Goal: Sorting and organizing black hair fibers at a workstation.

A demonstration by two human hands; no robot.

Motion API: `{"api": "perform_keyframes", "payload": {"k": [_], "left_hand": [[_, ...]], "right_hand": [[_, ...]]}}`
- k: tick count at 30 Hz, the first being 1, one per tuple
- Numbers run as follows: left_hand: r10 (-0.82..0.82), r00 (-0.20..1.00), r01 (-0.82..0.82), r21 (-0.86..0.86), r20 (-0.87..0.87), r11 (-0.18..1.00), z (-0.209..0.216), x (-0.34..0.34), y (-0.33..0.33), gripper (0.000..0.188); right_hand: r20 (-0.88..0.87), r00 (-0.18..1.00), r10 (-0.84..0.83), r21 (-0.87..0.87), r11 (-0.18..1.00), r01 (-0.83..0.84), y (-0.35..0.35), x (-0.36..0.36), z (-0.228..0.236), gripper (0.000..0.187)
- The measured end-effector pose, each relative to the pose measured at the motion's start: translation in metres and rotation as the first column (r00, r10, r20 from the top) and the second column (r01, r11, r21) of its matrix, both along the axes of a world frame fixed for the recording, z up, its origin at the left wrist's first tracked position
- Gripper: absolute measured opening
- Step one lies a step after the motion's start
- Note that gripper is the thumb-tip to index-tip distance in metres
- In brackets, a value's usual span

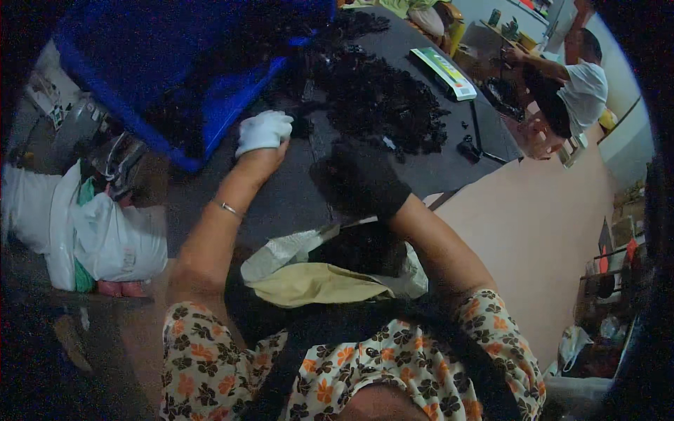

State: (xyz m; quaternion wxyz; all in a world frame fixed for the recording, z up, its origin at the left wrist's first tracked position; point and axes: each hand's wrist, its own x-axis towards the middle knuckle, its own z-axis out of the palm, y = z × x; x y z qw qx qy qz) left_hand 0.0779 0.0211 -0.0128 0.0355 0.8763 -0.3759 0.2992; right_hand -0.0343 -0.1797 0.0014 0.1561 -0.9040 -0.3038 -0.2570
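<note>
My left hand (265, 131), in a white glove, is closed at the near right edge of a blue bin (235, 105). Something small and dark shows just beyond its fingers, too dim to name. My right hand (361, 184) wears a black glove and hovers over the near table edge. Motion and darkness smear its fingers, so what it holds, if anything, is hidden. Beyond both hands a heap of small black parts (386, 102) spreads over the dark tabletop (281, 179). Below my hands, at my lap, a pale woven sack (316, 283) gapes with a dark inside.
A green and white box (444, 74) lies behind the heap, with a black rod-like tool (479, 133) near the table's right edge. White sacks (119, 235) stand at the left. Another person (583, 88) works at the far right. Shelves (618, 274) line the right side.
</note>
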Motion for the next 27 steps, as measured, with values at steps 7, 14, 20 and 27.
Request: {"api": "perform_keyframes", "payload": {"k": [7,14,20,27], "left_hand": [[-0.127,0.992,0.127,-0.272,0.017,0.954,0.021,-0.064,-0.004,0.025],[-0.461,0.691,-0.24,-0.778,-0.557,0.581,0.039,-0.122,-0.016,0.021],[-0.861,0.152,-0.524,-0.778,-0.485,0.346,0.047,-0.152,-0.012,0.023],[-0.94,0.068,-0.567,-0.788,-0.335,0.24,0.047,-0.158,-0.015,0.023]], "right_hand": [[-0.217,0.976,0.014,0.423,0.902,0.081,0.0,-0.016,-0.002,0.013],[-0.053,0.979,0.198,0.639,0.76,-0.12,0.002,-0.041,0.015,0.011],[-0.15,0.969,0.199,0.389,0.913,-0.127,0.001,-0.058,0.023,0.015],[0.01,0.99,0.137,0.152,0.979,-0.137,-0.006,-0.064,0.024,0.012]]}}
